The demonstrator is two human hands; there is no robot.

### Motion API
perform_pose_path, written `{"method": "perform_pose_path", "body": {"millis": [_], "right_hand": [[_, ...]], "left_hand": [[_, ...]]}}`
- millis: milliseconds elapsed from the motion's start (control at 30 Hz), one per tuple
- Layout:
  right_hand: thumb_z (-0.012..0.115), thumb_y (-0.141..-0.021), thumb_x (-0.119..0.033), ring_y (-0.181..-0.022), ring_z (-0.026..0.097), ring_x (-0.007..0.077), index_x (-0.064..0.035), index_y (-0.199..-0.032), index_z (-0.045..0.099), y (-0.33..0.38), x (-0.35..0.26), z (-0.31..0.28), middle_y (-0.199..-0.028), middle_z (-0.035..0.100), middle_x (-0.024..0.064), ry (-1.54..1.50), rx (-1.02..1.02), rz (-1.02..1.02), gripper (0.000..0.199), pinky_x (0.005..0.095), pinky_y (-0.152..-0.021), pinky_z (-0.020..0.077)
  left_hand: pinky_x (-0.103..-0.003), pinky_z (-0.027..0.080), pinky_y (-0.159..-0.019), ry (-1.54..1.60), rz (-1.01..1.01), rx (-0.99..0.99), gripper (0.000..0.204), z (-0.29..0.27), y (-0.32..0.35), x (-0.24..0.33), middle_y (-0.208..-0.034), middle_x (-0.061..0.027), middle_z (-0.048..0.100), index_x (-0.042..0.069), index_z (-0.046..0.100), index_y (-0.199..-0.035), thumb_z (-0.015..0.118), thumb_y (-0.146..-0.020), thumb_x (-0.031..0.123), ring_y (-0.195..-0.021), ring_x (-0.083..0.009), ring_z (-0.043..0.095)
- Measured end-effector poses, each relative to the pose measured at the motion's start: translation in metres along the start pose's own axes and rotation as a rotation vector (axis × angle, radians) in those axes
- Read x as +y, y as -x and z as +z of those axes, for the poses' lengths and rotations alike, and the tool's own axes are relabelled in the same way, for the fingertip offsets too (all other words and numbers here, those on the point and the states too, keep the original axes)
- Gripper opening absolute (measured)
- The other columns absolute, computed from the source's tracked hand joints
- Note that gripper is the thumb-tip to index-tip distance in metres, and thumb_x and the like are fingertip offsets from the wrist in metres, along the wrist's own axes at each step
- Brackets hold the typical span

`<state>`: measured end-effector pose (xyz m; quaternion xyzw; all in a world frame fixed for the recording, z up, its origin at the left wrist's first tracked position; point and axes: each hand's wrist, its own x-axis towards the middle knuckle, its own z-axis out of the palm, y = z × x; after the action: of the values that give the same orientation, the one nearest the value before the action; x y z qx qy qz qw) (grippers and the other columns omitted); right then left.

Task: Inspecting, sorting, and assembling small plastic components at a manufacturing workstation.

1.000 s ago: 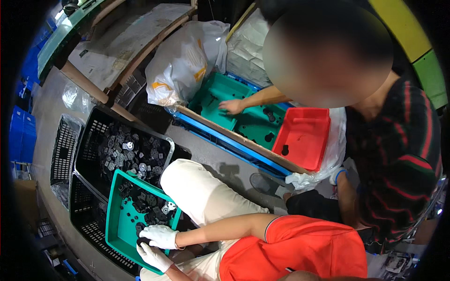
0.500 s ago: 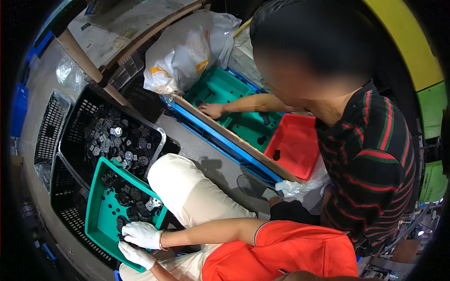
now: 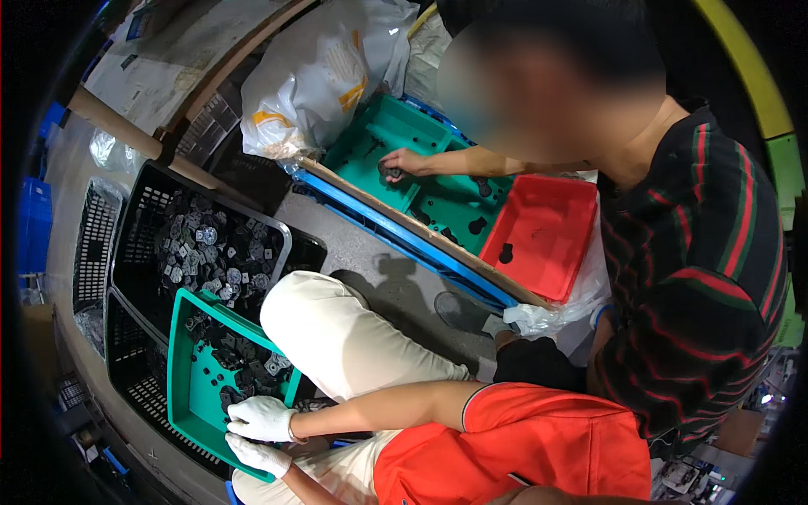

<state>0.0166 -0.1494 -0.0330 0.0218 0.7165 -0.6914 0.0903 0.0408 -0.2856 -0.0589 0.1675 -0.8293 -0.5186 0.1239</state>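
Note:
My right hand (image 3: 261,418), in a white glove, is at the near end of a green tray (image 3: 179,370), fingers curled together at a small black part (image 3: 229,411). Just below it my left hand (image 3: 258,455), also gloved in white, has its fingers pressed together close to the right hand's fingertips; what it grips is hidden. Inside the tray, black parts (image 3: 244,358) are heaped along the far side, and several small dark pieces are scattered on its floor. The tray rests tilted on a black crate (image 3: 139,370).
Another black crate (image 3: 126,244) beyond holds many dark and grey parts. A co-worker in a striped shirt (image 3: 699,286) sits at the right, one hand (image 3: 406,163) holding dark pieces over a green bin (image 3: 370,181). A red bin (image 3: 547,240) and a plastic bag (image 3: 303,93) flank it.
The view has shifted slightly. My hands stay together at the tray's near end. The co-worker's hand has come up from the bin's near edge, with dark pieces in its fingers.

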Motion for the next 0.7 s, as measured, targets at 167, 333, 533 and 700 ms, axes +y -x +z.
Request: {"method": "perform_pose_path", "body": {"millis": [167, 333, 533, 700], "right_hand": [[0.055, -0.083, -0.032, -0.074, 0.064, 0.0372, -0.0054, -0.08, 0.06, 0.002, 0.003, 0.004, -0.075, 0.065, 0.0177, 0.006, 0.063, -0.047, 0.027, 0.0481, -0.065, 0.0493], [0.051, -0.087, -0.031, -0.071, 0.062, 0.0367, -0.0036, -0.081, 0.055, 0.001, 0.005, 0.007, -0.074, 0.063, 0.0162, 0.063, -0.004, -0.052, 0.028, 0.0488, -0.064, 0.0466], [0.049, -0.088, -0.029, -0.076, 0.064, 0.035, -0.0043, -0.084, 0.057, 0.004, 0.002, 0.003, -0.079, 0.065, 0.0156, 0.054, 0.008, -0.076, 0.026, 0.0474, -0.067, 0.0478], [0.058, -0.081, -0.03, -0.075, 0.064, 0.0326, -0.0089, -0.087, 0.061, 0.006, -0.007, -0.012, -0.079, 0.065, 0.0131, 0.008, -0.093, -0.003, 0.022, 0.0442, -0.067, 0.0489]], "left_hand": [[-0.034, 0.048, -0.088, -0.06, 0.054, -0.011, 0.046, -0.003, 0.002, 0.003, -0.115, -0.021, 0.058, -0.014, 0.051, -0.115, 0.036, -0.102, 0.028, -0.097, -0.0242, 0.057], [-0.034, 0.049, -0.087, 0.203, -0.074, -0.058, 0.047, -0.001, -0.005, 0.002, -0.113, -0.02, 0.059, -0.012, 0.052, -0.114, 0.035, -0.102, 0.03, -0.097, -0.0239, 0.057], [-0.035, 0.049, -0.087, 0.181, -0.065, -0.013, 0.048, 0.002, -0.003, 0.003, -0.112, -0.0194, 0.059, -0.012, 0.053, -0.114, 0.038, -0.102, 0.032, -0.098, -0.0237, 0.058], [-0.036, 0.048, -0.09, 0.442, -0.359, -0.08, 0.049, 0.005, -0.004, 0.019, -0.113, -0.0195, 0.058, -0.01, 0.054, -0.112, 0.036, -0.102, 0.034, -0.1, -0.0247, 0.057]]}}
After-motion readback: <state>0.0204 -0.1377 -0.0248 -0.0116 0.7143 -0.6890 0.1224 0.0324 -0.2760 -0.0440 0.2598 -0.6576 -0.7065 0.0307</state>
